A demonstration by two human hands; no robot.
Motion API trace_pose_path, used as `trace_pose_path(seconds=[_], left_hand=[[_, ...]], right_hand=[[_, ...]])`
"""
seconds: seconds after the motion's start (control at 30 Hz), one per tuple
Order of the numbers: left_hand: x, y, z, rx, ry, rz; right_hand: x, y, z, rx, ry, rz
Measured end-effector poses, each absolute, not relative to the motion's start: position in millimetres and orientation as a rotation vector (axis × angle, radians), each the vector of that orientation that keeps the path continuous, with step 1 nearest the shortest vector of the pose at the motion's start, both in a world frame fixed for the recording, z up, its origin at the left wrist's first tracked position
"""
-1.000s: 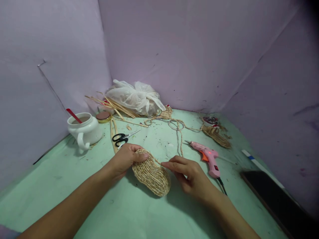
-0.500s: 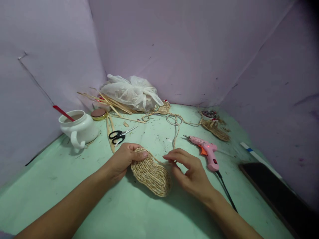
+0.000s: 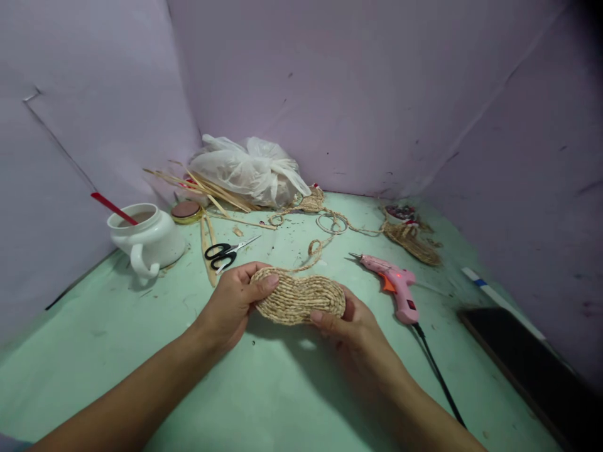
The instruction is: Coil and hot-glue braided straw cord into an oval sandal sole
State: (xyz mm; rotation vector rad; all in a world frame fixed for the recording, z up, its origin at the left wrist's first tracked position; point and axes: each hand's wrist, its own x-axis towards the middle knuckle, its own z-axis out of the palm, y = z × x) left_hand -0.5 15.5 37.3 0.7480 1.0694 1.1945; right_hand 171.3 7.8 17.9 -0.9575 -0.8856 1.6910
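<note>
A sole-shaped piece of coiled straw rope [image 3: 298,297] is held above the green table, its long side running left to right. My left hand [image 3: 240,298] grips its left end, thumb on top and fingers underneath. At the other end my right hand [image 3: 352,323] pinches the lower right edge, thumb on top. From the piece's upper edge a loose braided cord [image 3: 315,252] runs back in a loop across the table. To the right lies a pink glue gun [image 3: 393,282] with a lit red light. Black-handled scissors [image 3: 225,252] rest just beyond my left hand.
A white pot [image 3: 149,238] with a red-handled tool stands at left, near a round tin [image 3: 185,211]. Behind are straw strips [image 3: 221,194], a white plastic bag [image 3: 252,169] and a metal ring [image 3: 331,224]. Another straw sole [image 3: 411,243] and a dark slab [image 3: 522,364] lie right.
My right hand has let go of the cord area and taken hold of the sole's right end. The sole has turned from slanting to nearly level, and the cord has slackened into a loop.
</note>
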Motion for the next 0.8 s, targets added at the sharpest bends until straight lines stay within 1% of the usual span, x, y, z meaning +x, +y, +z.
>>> trace_pose_path(seconds=[0.07,0.23,0.8], left_hand=[[2.5,13.1,36.0,0.769,1.059,1.17],[6.6,11.4,34.7,0.758,1.081,1.136],[2.8,16.2,34.8,0.641,1.008,1.169]], right_hand=[[168.1,6.3,15.6,-0.898,-0.761,1.778],[164.6,3.9,14.6,-0.88,-0.618,1.771],[164.1,5.4,14.3,-0.878,-0.588,1.756]])
